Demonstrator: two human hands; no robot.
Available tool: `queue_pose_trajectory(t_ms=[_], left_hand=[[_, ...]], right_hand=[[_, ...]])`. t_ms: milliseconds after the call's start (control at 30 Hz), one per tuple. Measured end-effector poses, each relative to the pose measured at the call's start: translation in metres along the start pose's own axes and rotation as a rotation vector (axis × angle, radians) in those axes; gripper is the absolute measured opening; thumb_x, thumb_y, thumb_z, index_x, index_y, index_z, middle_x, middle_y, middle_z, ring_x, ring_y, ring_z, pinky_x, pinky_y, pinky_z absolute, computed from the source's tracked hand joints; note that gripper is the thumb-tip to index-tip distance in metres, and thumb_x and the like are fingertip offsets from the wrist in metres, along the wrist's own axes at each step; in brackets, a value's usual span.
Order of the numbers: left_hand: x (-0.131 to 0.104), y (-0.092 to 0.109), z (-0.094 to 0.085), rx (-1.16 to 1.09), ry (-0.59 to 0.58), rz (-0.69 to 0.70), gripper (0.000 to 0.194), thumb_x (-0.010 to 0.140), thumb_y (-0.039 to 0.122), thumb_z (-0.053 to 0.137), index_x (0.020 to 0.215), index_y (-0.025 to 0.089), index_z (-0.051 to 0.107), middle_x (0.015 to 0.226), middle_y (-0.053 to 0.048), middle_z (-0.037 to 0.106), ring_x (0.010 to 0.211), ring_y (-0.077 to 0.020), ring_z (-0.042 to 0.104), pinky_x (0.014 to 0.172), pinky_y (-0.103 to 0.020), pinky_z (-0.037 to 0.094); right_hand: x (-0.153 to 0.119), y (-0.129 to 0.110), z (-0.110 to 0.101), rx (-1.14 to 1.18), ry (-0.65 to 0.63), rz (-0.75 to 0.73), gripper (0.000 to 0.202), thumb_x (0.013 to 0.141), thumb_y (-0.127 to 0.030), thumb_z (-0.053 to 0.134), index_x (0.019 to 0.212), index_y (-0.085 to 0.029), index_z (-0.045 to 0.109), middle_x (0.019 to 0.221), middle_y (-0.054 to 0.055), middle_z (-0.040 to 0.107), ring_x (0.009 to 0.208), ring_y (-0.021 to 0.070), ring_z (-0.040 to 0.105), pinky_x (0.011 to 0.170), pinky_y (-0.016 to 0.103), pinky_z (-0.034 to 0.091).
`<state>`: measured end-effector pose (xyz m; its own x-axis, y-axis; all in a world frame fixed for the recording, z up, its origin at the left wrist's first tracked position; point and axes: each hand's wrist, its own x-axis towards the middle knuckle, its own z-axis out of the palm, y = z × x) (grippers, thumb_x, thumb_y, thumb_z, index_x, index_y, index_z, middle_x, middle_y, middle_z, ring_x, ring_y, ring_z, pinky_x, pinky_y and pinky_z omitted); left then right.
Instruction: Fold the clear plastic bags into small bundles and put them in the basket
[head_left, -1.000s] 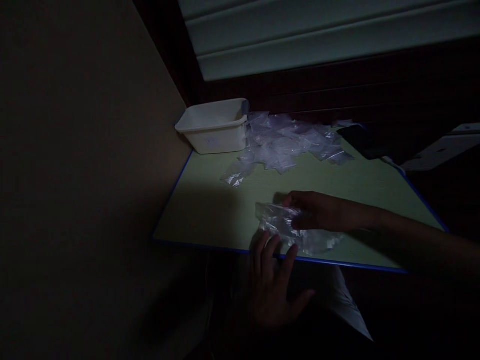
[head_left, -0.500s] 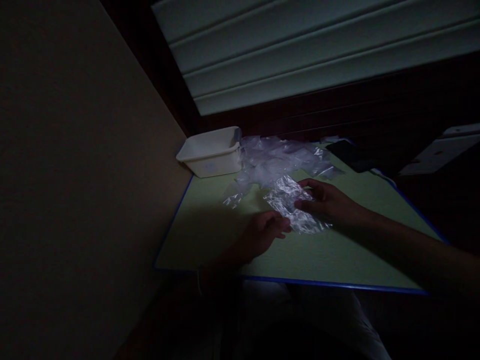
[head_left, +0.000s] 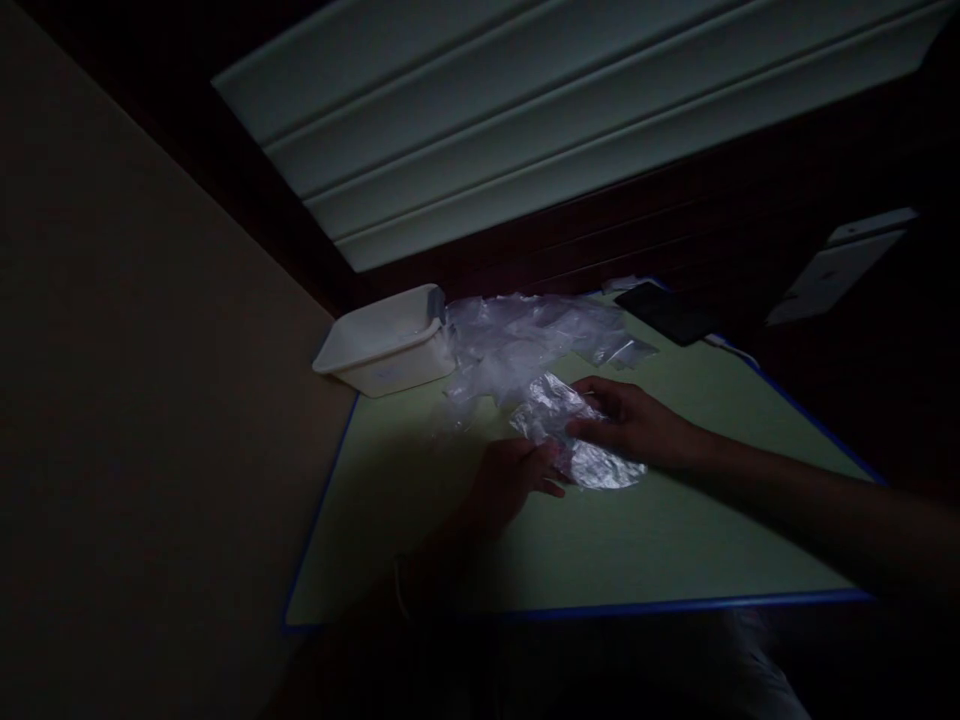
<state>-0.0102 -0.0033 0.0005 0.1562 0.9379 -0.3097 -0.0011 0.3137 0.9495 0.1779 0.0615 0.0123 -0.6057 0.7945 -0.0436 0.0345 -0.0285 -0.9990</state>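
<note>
While right hand, partly closed, pinches crinkled clear plastic bag below and right of frame centre, left hand half-curls at bag's left edge; hold there cannot be confirmed. Risk: thin bag may slip if left grip absent. Loose bag pile, upper centre, lies close: could snag.

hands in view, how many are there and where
2: the right hand holds the crinkled clear plastic from its right side; the left hand is at its near left edge. No other hand shows, though dark areas could hide one.
</note>
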Motion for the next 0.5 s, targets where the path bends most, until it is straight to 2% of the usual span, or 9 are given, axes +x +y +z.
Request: queue_pose_trajectory(t_ms=[133,233,300,433,500], left_hand=[[0.001,-0.003,0.000,0.033,0.004,0.002,0.040,0.075,0.047,0.066,0.079,0.008,0.069,0.071,-0.009,0.071,0.061,-0.0165,0.067,0.058,-0.028,0.056],[0.001,-0.004,-0.001,0.040,-0.021,0.012,0.040,0.077,0.046,0.065,0.080,0.007,0.069,0.071,-0.009,0.071,0.061,-0.0161,0.066,0.056,-0.027,0.056],[0.001,-0.004,-0.002,0.032,-0.030,0.012,0.040,0.077,0.046,0.066,0.083,0.007,0.069,0.072,-0.009,0.071,0.063,-0.0169,0.067,0.055,-0.027,0.056],[0.000,-0.001,-0.004,0.021,-0.035,-0.008,0.039,0.077,0.046,0.066,0.083,0.008,0.069,0.074,-0.010,0.072,0.066,-0.0182,0.068,0.057,-0.027,0.056],[-0.001,0.000,-0.005,0.020,-0.032,-0.011,0.038,0.077,0.045,0.066,0.083,0.008,0.070,0.074,-0.010,0.072,0.066,-0.0178,0.068,0.058,-0.027,0.056]], right_hand=[[0.001,-0.003,-0.008,0.031,-0.097,0.150,0.035,0.069,-0.037,0.073,0.092,-0.014,0.062,0.077,0.003,0.068,0.061,0.0134,0.060,0.058,0.027,0.046],[0.002,-0.007,-0.015,-0.012,-0.109,0.192,0.030,0.071,-0.040,0.071,0.083,-0.013,0.066,0.073,0.003,0.068,0.057,0.0115,0.057,0.055,0.025,0.043],[0.003,-0.009,-0.020,-0.053,-0.063,0.179,0.029,0.074,-0.040,0.069,0.081,-0.013,0.068,0.072,0.003,0.067,0.057,0.0109,0.055,0.055,0.024,0.042],[0.005,-0.007,-0.025,-0.070,0.111,0.137,0.026,0.075,-0.039,0.067,0.077,-0.013,0.067,0.065,0.002,0.062,0.055,0.0102,0.051,0.052,0.023,0.040],[0.005,-0.007,-0.025,-0.063,0.135,0.113,0.026,0.077,-0.040,0.065,0.078,-0.013,0.066,0.065,0.002,0.061,0.056,0.0104,0.052,0.053,0.024,0.041]])
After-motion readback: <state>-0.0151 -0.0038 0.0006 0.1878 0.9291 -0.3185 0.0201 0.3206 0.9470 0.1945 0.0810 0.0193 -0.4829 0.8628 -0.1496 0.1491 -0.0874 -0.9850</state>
